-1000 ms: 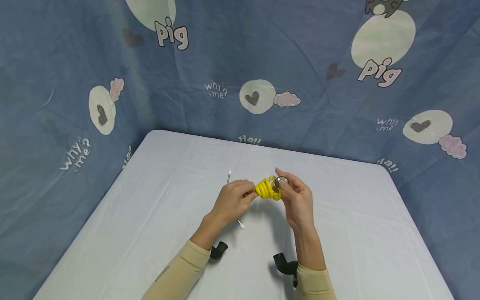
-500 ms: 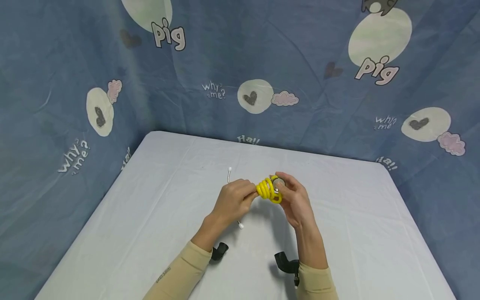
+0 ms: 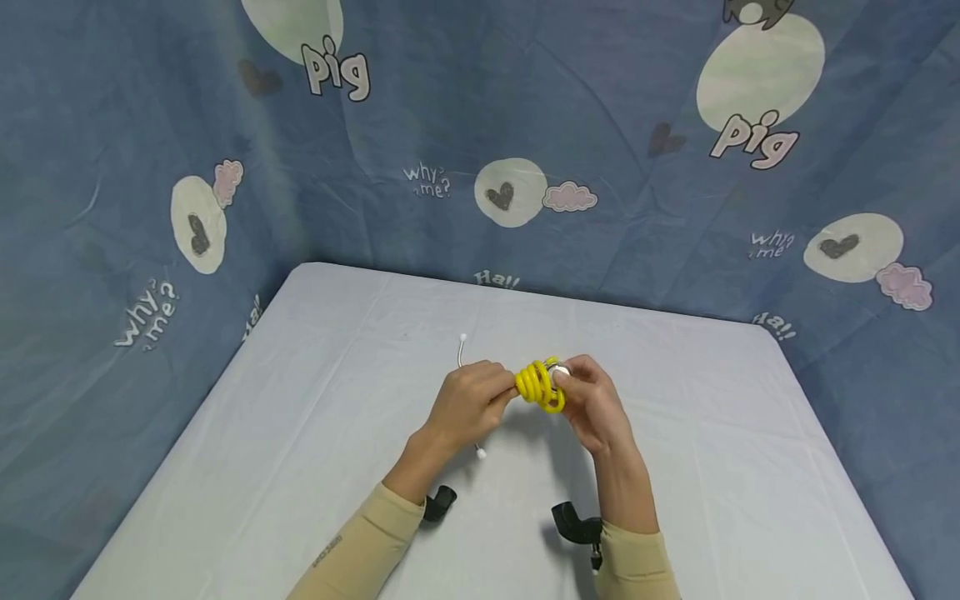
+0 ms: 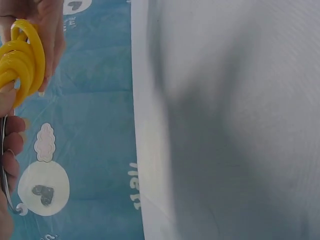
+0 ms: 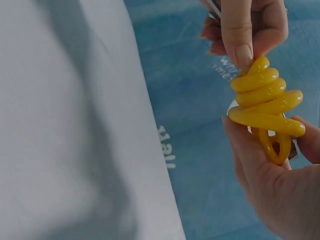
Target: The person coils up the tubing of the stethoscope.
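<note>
A yellow tapered coil (image 3: 534, 383) is held up above the table between both hands. My left hand (image 3: 467, 402) pinches its narrow end and also grips a thin bent metal rod (image 3: 460, 357) with white tips, which sticks out on both sides of the fist. At the wide end, my right hand (image 3: 597, 408) pinches a round silver piece (image 3: 559, 375) against the coil's mouth. In the right wrist view, the loops of the coil (image 5: 262, 92) widen toward the right fingers, which partly hide the silver piece. The left wrist view shows the metal rod (image 4: 4, 150) along the left fingers.
A white cloth-covered table (image 3: 750, 467) lies beneath the hands. Blue printed fabric (image 3: 420, 100) hangs behind and at the left side. Black curved mounts (image 3: 576, 525) sit at both wrists, close above the table.
My right hand has shifted slightly down, and its fingers have drawn in around the silver piece, which has turned and sits closer in the coil's mouth. The left hand is almost still.
</note>
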Available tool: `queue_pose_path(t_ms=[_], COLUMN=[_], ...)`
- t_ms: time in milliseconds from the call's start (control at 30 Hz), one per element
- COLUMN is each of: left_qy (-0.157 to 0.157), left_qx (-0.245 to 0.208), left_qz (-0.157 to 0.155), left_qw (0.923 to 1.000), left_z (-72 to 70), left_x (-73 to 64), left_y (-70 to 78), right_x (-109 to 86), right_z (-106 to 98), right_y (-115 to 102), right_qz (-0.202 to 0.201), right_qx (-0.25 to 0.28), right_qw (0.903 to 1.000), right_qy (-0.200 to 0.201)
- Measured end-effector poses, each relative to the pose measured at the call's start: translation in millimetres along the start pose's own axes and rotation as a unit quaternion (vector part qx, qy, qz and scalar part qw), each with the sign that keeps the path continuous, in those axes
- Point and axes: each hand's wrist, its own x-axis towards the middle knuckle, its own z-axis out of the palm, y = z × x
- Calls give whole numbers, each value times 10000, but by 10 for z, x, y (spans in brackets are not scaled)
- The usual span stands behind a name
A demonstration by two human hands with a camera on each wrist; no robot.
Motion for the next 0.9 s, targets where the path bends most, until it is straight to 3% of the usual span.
queue_pose_path(t_ms=[333, 500, 700, 900], left_qy=[85, -96, -334, -222], left_qx=[-16, -113, -205, -16], left_qz=[-200, -516, -762, -792], left_qw=[9998, 9986, 9963, 9966], left_z=[-14, -8, 1, 2], left_x=[-11, -16, -22, -30], left_y=[-20, -25, -53, -106], right_x=[19, 16, 2, 7], right_z=[130, 137, 81, 71], right_y=[53, 50, 23, 33], right_qz=[-398, -609, -506, -400], right_qx=[-5, -440, -1028, -1085], right_qw=[9968, 9939, 9884, 9881], right_qy=[700, 804, 994, 1017])
